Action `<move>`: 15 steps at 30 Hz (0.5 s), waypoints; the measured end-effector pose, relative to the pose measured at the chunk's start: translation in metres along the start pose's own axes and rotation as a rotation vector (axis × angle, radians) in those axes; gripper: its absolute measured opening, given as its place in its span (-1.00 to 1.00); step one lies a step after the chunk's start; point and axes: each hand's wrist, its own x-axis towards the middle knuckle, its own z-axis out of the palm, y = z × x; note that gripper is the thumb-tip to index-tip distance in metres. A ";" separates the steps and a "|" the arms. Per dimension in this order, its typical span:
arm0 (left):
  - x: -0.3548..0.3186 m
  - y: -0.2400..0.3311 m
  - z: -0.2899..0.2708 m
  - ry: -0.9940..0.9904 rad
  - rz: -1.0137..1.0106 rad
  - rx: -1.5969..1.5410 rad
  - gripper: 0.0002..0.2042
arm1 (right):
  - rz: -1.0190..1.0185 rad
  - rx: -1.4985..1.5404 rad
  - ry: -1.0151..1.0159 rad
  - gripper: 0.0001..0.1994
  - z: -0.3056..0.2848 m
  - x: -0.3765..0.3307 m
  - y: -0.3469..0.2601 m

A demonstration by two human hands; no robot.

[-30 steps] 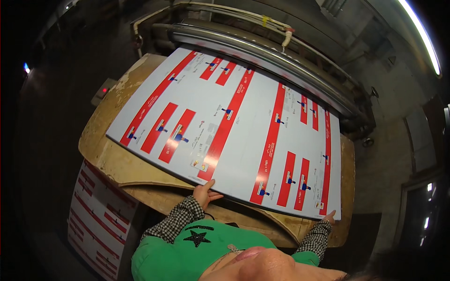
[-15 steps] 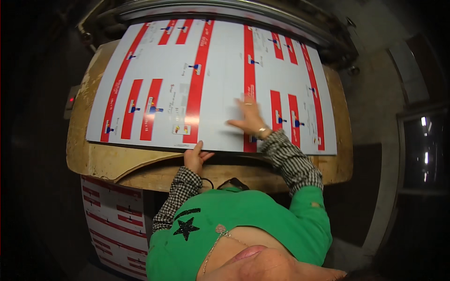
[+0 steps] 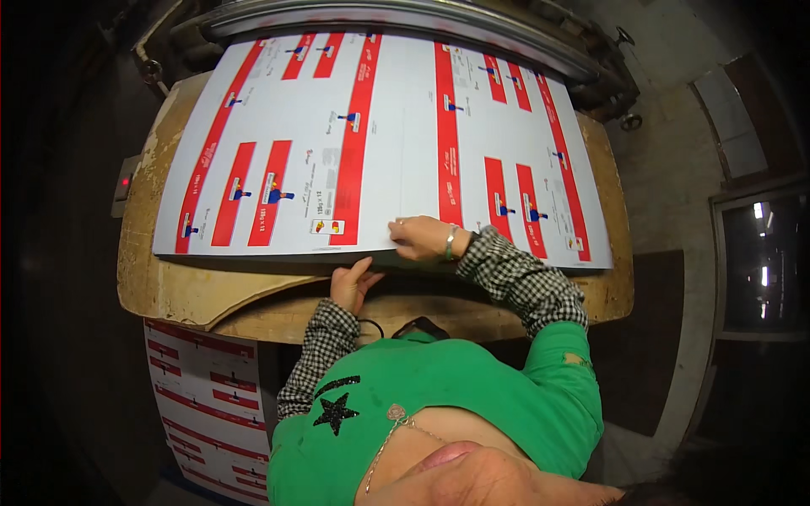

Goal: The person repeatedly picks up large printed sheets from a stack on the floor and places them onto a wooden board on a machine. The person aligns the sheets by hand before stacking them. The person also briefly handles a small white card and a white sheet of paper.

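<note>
A large printed sheet point(image 3: 405, 152), white with red bars and small blue figures, lies across a worn wooden table point(image 3: 181, 291). My right hand point(image 3: 426, 238) is closed in a pinch at the middle of the sheet's near edge, which bows up off the dark layer beneath. To its left, my left hand point(image 3: 350, 285) is at the lifted edge, thumb and forefinger apart and pointing up toward it. Nothing shows in its grasp; whether the fingertips touch the sheet I cannot tell.
A machine with a long metal roller point(image 3: 405, 13) spans the table's far side, over the sheet's far edge. More printed sheets point(image 3: 207, 405) stand low at the left, below the table. A box with a red light point(image 3: 126, 182) is at the table's left.
My right hand has gone from spread flat over the sheet to a pinch at its near edge. That edge has risen in the middle, above my left hand, which has barely moved.
</note>
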 end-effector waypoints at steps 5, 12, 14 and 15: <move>0.003 -0.005 0.008 0.204 -0.005 -0.120 -0.72 | -0.186 0.075 0.367 -0.78 -0.049 -0.036 -0.029; -0.004 0.004 0.012 0.099 0.019 -0.025 -0.71 | -0.164 0.193 0.322 -0.78 0.019 -0.015 -0.006; -0.004 0.003 0.008 0.068 0.025 -0.046 -0.70 | -0.250 0.217 0.427 -0.81 0.021 -0.007 0.003; -0.006 -0.001 0.003 0.058 0.011 -0.049 -0.69 | -0.207 0.238 0.372 -0.78 0.019 0.000 0.011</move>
